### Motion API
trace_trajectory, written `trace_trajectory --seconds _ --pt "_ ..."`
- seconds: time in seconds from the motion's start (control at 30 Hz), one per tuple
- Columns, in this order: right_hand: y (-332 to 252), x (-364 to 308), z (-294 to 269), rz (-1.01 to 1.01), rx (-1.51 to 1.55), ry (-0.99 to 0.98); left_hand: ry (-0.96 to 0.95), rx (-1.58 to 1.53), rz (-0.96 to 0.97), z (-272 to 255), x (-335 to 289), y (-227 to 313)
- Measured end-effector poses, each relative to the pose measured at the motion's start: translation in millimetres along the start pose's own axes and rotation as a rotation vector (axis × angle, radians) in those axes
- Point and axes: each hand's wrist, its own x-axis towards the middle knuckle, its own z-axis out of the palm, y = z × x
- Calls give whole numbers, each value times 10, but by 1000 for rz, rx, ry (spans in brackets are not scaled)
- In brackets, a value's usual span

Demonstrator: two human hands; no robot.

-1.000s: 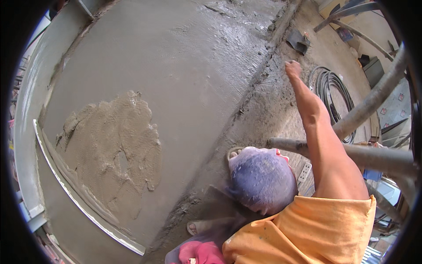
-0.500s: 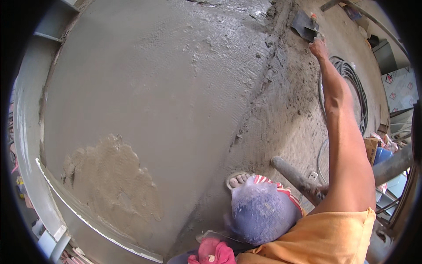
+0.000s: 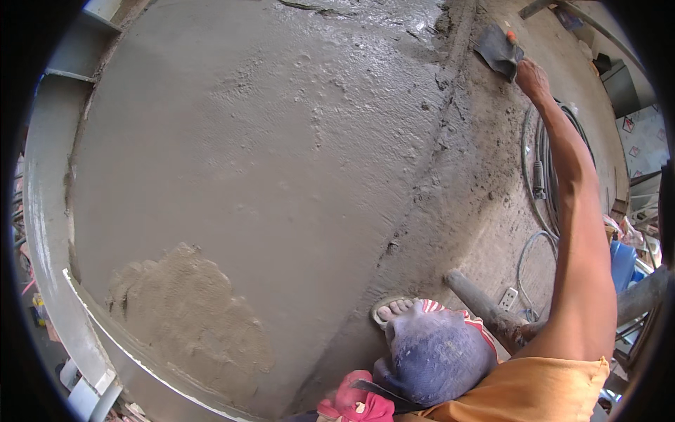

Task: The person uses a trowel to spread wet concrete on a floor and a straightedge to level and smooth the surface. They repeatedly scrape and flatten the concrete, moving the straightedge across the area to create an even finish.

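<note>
Since the earliest frame, the right hand (image 3: 532,77) has been brought from short of the grey trowel (image 3: 498,53) onto its near end, which appears to be gripped by curled fingers; the arm is nearly straightened, presumably because the tool is set far from the body. The left hand (image 3: 355,404), seemingly pink-gloved, is barely shown, so its grip cannot be told. Left of the right hand, broad room is offered by wet cement (image 3: 232,183), bounded by a rough edge (image 3: 444,105); nearer the body, movement is narrowed by coiled cable (image 3: 550,179).
</note>
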Motion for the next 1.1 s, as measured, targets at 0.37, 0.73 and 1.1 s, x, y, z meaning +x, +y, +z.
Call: trace_trajectory --seconds 0.37,0.73,1.1 --pt "-58 -170 -531 -228 -107 -444 -19 16 40 -139 121 -50" --pt "-383 -1017 723 311 272 -295 83 29 41 -541 -7 -377" --pt "-397 17 -1165 657 1846 19 491 265 730 -2367 52 -799"
